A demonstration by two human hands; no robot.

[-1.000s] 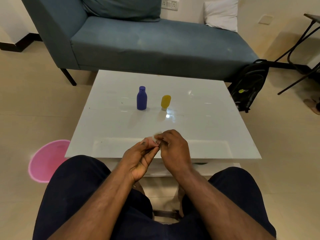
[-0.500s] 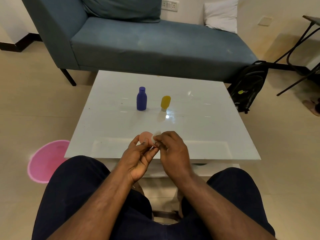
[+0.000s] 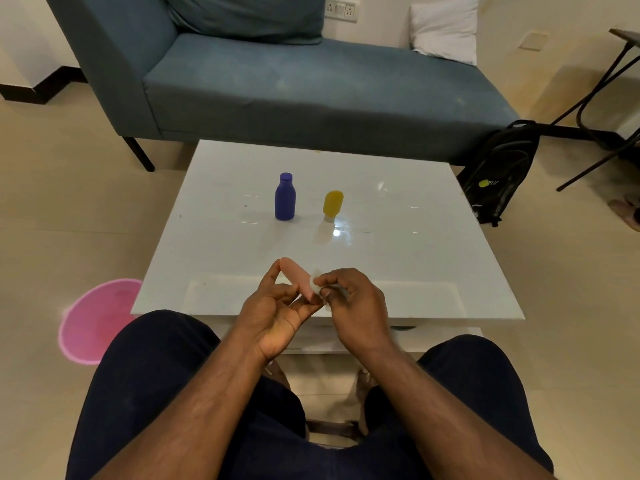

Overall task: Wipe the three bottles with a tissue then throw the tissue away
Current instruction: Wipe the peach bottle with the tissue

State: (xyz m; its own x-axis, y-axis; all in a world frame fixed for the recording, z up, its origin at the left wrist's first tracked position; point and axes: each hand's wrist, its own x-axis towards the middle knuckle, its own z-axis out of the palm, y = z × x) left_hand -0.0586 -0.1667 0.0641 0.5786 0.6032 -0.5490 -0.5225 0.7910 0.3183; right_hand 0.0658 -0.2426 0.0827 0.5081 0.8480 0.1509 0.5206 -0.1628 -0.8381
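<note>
Seated at a glossy white low table [image 3: 398,237], knees in dark trousers [image 3: 149,375] just short of its near edge. Held over that near edge: a small pink bottle [image 3: 296,277], tilted, gripped by the curled fingers of the left hand [image 3: 277,317], its rounded end poking up past the fingertips. Pinched against the bottle's lower end by the right hand [image 3: 356,306]: a small wad of white tissue [image 3: 317,284], mostly hidden under thumb and forefinger. Further back on the table, well apart from the hands: a blue bottle [image 3: 285,197] standing upright with its cap on, and just to its right a yellow bottle [image 3: 332,205] standing on its pale cap. Nothing between the hands and those two bottles but bare tabletop with a bright lamp reflection. Off the table's left corner on the tiled floor, a pink round bin [image 3: 97,320], partly cut off by the left knee. Behind the table, a blue-grey chaise sofa [image 3: 311,91] with a cushion and a white pillow [image 3: 446,27]. Leaning at the sofa's right end, a black backpack [image 3: 498,174] with a yellow-green round logo, lettering beside it too small to read. No labels legible on any bottle. At far right, dark metal legs of a folding table [image 3: 602,98]; on the wall above the sofa, a white socket plate [image 3: 341,8].
</note>
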